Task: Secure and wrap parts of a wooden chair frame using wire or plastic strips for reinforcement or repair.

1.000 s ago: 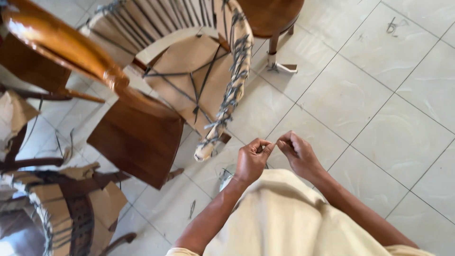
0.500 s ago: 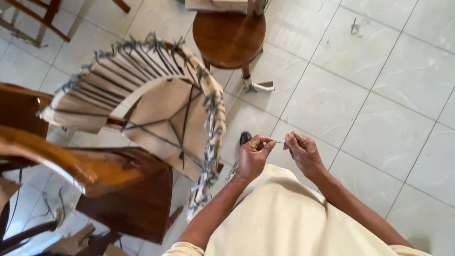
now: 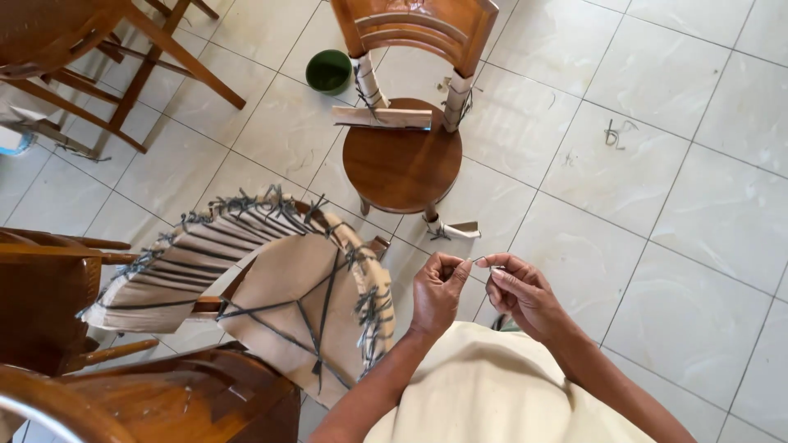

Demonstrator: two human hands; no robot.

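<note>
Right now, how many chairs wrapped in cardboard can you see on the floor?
2: one cardboard-wrapped chair lies beside the left hand; one round-seat chair stands ahead, its posts and leg partly wrapped. Others may be hidden at the left edge.

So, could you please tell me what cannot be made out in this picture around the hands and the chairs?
Head view only:
- What the left hand and right hand pinch between them: a thin strand, too small to identify.
- The wrapped chair: its legs are hidden beneath its padded seat and back.
- The round-seat chair: top of its back cut off by the upper edge.
- The person's feet: hidden by the cream garment.
</note>
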